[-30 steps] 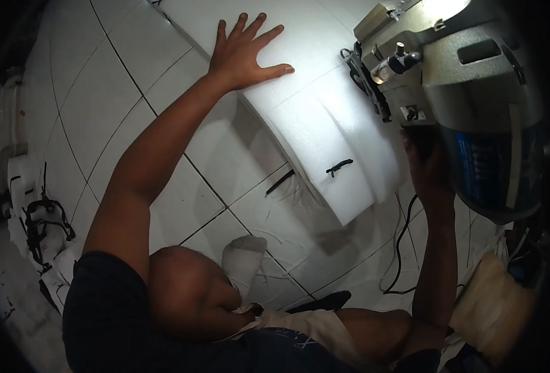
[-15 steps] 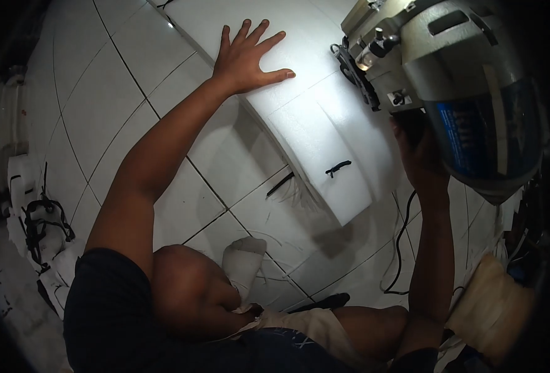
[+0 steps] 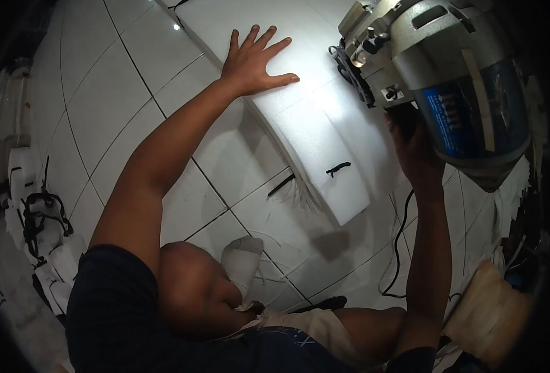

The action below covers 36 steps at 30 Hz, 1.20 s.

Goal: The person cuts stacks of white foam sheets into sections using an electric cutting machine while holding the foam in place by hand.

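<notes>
My left hand [image 3: 253,65] lies flat with spread fingers on a long white foam sheet [image 3: 315,130] near its left edge. At the right, my right hand [image 3: 418,152] is wrapped round the dark handle of a large electric cutting machine [image 3: 474,105], whose motor housing is grey and blue. The machine is tilted and its lamp shines on the foam. Its blade is hidden from view. A short black strip [image 3: 338,168] lies on the foam near its lower end.
White floor tiles [image 3: 206,205] spread beneath the foam. A black cable [image 3: 401,239] runs on the floor below the machine. White pieces with black straps [image 3: 45,230] are at the left. A tan bundle [image 3: 489,311] sits lower right, and a sock-covered foot [image 3: 242,261] rests near my knee.
The machine and my right hand have shifted left and up in the view. My left hand remains spread on the foam, slightly lower and further right in the view.
</notes>
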Available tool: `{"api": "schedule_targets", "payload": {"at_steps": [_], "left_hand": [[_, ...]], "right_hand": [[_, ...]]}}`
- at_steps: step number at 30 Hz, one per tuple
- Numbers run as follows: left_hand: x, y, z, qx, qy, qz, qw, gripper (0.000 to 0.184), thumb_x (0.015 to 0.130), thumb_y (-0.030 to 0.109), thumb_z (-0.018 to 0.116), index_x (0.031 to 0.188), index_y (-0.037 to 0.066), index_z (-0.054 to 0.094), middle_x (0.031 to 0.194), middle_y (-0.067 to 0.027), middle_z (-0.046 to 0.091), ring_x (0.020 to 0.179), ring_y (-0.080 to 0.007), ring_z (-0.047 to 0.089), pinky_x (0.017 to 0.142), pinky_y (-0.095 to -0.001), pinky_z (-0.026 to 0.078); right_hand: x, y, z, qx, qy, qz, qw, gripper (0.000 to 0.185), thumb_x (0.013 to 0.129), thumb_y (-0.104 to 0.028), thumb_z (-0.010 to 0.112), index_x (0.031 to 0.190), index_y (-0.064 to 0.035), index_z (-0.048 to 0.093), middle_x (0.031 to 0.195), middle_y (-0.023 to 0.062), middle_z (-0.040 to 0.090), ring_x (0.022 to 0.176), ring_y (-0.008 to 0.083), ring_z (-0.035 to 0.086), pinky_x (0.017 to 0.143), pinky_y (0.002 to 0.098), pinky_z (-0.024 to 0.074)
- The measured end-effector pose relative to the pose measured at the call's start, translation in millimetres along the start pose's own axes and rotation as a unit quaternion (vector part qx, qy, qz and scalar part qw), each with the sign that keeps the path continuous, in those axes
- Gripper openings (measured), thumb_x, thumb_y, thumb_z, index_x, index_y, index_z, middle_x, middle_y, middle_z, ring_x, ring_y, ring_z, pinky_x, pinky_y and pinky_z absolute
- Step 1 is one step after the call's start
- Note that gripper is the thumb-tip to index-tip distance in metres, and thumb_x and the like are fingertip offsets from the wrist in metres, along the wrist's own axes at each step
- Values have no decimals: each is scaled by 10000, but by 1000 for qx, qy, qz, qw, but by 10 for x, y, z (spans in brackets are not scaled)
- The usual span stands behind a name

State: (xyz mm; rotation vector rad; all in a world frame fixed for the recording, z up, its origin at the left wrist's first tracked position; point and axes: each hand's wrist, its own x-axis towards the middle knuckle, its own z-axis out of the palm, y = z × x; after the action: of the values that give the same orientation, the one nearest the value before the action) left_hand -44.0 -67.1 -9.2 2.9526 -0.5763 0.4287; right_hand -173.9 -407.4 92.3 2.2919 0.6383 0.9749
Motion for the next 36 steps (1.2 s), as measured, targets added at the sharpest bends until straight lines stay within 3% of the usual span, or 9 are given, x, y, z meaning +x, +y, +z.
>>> {"api": "schedule_targets", "payload": {"at_steps": [9,12,17,25,27,28,33,35,36], "left_hand": [[112,111,-194,-20,-49,-10,999,948,746,806,558,1494,243,411,1588,-150,285,1490,-370,175,1184,-632,50],[184,433,-135,-120,-50,-128,983,917,820,777,466,1499,165,391,1594,-201,232,1500,-375,118,1172,-644,15],[84,542,-98,-71,-12,-124,990,897,828,757,504,1492,163,394,1594,-198,223,1500,-365,133,1187,-609,25],[139,550,-126,-58,-43,-140,988,956,808,789,492,1526,178,331,1611,-181,191,1510,-349,88,1193,-595,-6],[133,542,-106,-40,-40,-141,988,952,821,791,471,1533,180,314,1614,-181,182,1511,-351,85,1194,-596,-7],[131,538,-89,-27,-43,-139,989,948,834,794,449,1542,182,293,1616,-183,174,1511,-351,81,1194,-596,-5],[128,553,-108,-24,-59,-127,990,965,837,801,436,1556,184,255,1623,-188,143,1512,-362,63,1188,-608,-3],[126,553,-69,6,-41,-127,991,938,856,764,468,1545,156,280,1610,-197,179,1506,-365,99,1186,-613,31],[117,560,-52,4,-45,-116,992,938,856,764,468,1545,156,280,1610,-197,179,1506,-365,99,1186,-613,31]], "right_hand": [[-17,32,133,59,19,21,998,444,893,-417,697,1139,-57,611,1041,80,685,933,249,677,823,365,515],[-130,89,213,151,7,53,987,393,897,-373,689,1114,-54,618,1039,86,674,910,244,666,815,367,512],[-330,240,309,-28,-6,-203,979,219,917,-231,635,1039,-49,623,942,92,629,872,224,632,785,367,503],[-676,484,-280,-20,-122,-141,982,127,965,-268,553,980,-142,564,1054,45,554,1089,226,545,938,461,493],[-963,531,-338,-68,-88,-93,989,189,959,-335,556,1016,-157,584,1110,35,566,1112,224,551,945,473,490],[-1293,559,-243,51,-158,-30,986,280,953,-390,563,1133,-178,596,1199,32,564,1165,225,540,989,473,466],[-1607,782,-760,36,-125,-35,991,384,956,-363,571,1281,-159,567,1264,49,549,1223,245,511,1063,453,408],[-1764,819,-906,16,-188,-9,982,457,905,-349,629,1234,-37,571,1214,213,570,1175,406,539,1035,531,410],[-2208,961,-801,172,-397,104,896,549,895,-308,641,1357,-45,504,1373,207,497,1271,401,480,1090,528,361]]}}
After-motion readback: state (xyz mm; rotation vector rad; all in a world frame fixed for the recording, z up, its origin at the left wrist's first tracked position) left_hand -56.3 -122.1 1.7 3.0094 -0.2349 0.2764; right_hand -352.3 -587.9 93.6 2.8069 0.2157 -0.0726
